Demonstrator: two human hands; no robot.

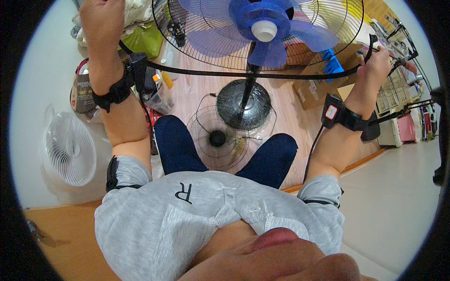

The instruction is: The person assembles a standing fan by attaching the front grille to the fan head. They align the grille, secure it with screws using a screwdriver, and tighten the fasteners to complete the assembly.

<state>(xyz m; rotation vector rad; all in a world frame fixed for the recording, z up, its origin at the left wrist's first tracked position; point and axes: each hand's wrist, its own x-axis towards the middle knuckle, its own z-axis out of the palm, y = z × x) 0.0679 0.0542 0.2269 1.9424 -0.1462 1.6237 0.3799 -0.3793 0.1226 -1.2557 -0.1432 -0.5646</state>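
A long black band [225, 74], bowed like an open ring, stretches between my two hands in front of a standing fan. My right hand [375, 65] is closed around it near its upturned right end. My left hand [103, 23] is a closed fist at the top edge, where the band's other end runs up behind the wrist; its fingertips are hidden. The fan has translucent blue blades [267, 54], a white hub knob [264, 31] and a black wire rear grille [197, 61]. Its round black base [243, 104] stands on the floor. A loose wire grille [218, 157] lies between my knees.
A cardboard box [309, 91] with blue gloves [332, 65] is right of the fan. Left are a clear container [161, 98], a green bag [143, 41] and a white plastic-wrapped round grille [70, 147]. Shelving [398, 93] lines the right. A thin cord crosses the floor.
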